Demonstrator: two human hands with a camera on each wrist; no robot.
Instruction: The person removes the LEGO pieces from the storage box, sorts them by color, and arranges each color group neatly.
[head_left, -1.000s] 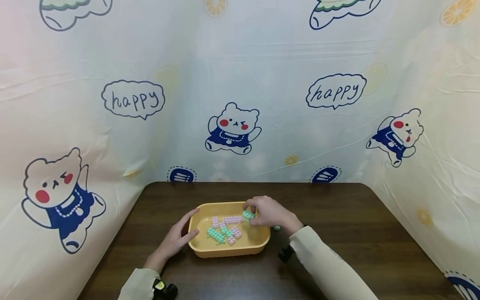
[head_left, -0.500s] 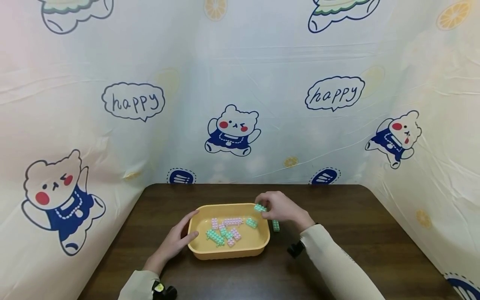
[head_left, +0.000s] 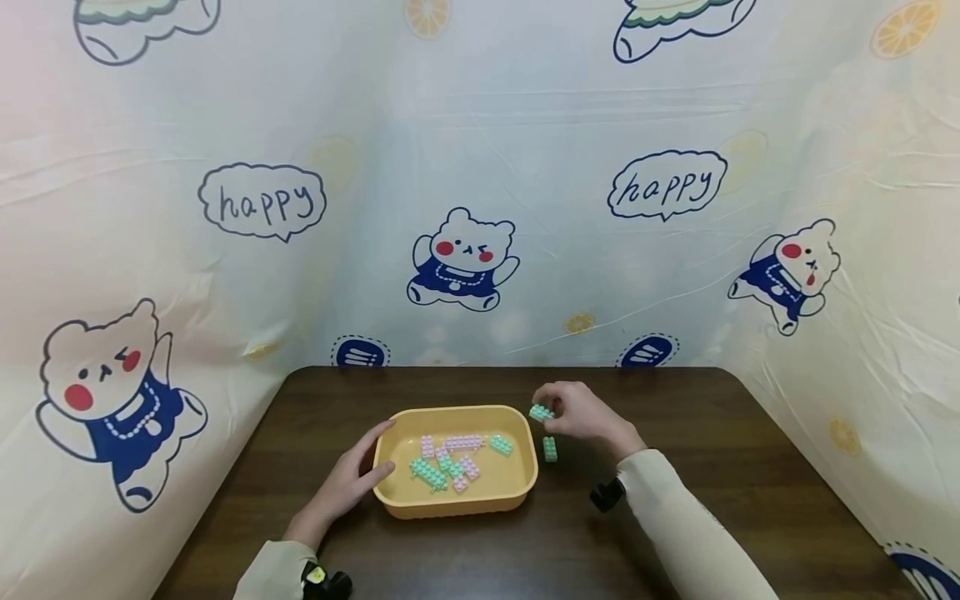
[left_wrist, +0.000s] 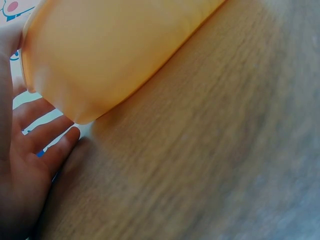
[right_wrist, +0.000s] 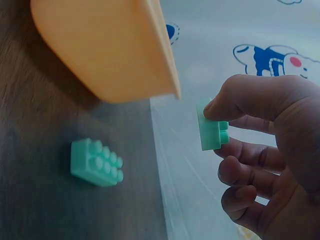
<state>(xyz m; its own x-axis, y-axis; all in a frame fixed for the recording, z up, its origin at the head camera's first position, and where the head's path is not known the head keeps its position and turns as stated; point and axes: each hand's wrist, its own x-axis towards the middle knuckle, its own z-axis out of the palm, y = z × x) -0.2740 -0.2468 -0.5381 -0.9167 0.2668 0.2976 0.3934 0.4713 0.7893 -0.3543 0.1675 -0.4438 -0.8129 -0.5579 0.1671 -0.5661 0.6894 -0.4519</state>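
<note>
In the head view, my left hand [head_left: 347, 482] rests against the left end of a yellow plastic tray [head_left: 456, 507], thumb and index finger spread at its rim. The left wrist view shows its other fingers fairly straight beside the tray's outer wall. My right hand [head_left: 583, 417] pinches a mint-green toy building brick [right_wrist: 208, 130] between thumb and fingers, just beyond the tray's right rim. Below that hand, a second mint-green brick [head_left: 551, 449] lies on the table, studs visible in the right wrist view.
Inside the tray are a lone green brick [head_left: 501, 445], a lilac brick row [head_left: 464, 442], a joined green piece [head_left: 428, 474] and several other lilac and green bricks. The dark wooden table [head_left: 667, 500] meets a printed cloth backdrop [head_left: 465, 100] behind.
My right hand has lifted a green brick out of the tray and carried it right, past the rim. A lone green brick in the tray is now uncovered. My left hand has stayed put.
</note>
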